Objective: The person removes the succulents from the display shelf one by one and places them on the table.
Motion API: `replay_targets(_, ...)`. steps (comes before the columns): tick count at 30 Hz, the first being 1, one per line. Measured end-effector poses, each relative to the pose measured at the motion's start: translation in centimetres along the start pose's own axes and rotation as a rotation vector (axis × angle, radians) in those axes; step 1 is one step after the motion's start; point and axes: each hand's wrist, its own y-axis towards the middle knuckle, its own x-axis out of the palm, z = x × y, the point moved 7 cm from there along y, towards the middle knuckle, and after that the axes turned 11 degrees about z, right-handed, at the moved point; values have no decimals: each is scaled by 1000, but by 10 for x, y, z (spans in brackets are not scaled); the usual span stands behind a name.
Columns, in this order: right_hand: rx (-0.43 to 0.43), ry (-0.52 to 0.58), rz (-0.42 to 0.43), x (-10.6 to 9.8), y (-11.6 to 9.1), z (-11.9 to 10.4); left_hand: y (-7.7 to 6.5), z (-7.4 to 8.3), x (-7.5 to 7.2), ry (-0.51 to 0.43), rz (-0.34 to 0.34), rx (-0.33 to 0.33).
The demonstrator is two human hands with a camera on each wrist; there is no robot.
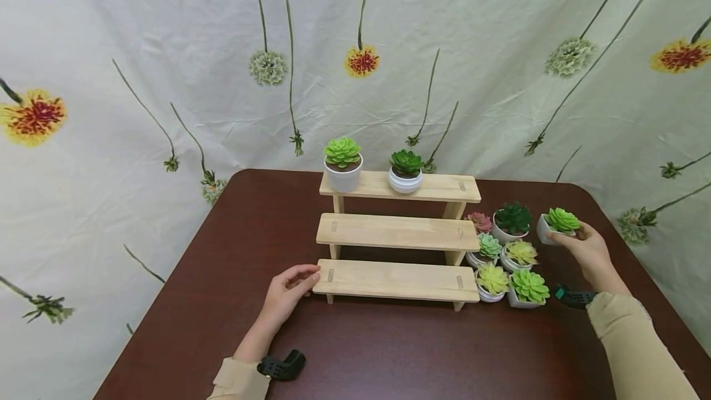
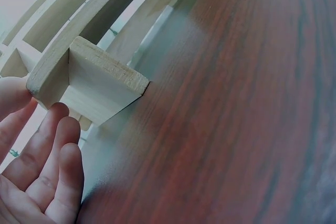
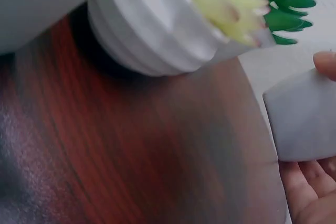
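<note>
A three-step wooden plant stand [image 1: 395, 279] stands mid-table. My left hand [image 1: 284, 295] holds the left end of its lowest step; in the left wrist view the thumb is against the board's end [image 2: 48, 80] and fingertips curl beneath it. At the right, my right hand [image 1: 595, 257] grips a light-green potted succulent [image 1: 561, 221] by its white squarish pot [image 3: 304, 121]. The thumb lies on the near side, and fingers show beneath the pot in the right wrist view. Left of that hand, several potted succulents are grouped, including a dark-green one [image 1: 513, 219] and a square-potted one [image 1: 529, 287].
On the top step sit a bright-green succulent [image 1: 343, 176] and a darker green succulent [image 1: 405, 181], both in white pots. A pink succulent [image 1: 479, 222] is close beside the stand's right side. Behind the dark red-brown table [image 1: 389, 350] hangs a flower-printed cloth [image 1: 211, 36].
</note>
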Motion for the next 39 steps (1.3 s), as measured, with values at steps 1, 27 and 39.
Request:
replay_targets(1, -2, -5, -5, 1, 0, 1, 0, 0, 0, 2, 1, -1)
replay_targets(27, -111, -30, -49, 21, 3, 18, 9, -30, -3, -23, 15, 28)
replay_targets(39, -78, -7, -9, 14, 5, 14, 10, -31, -2, -25, 14, 43)
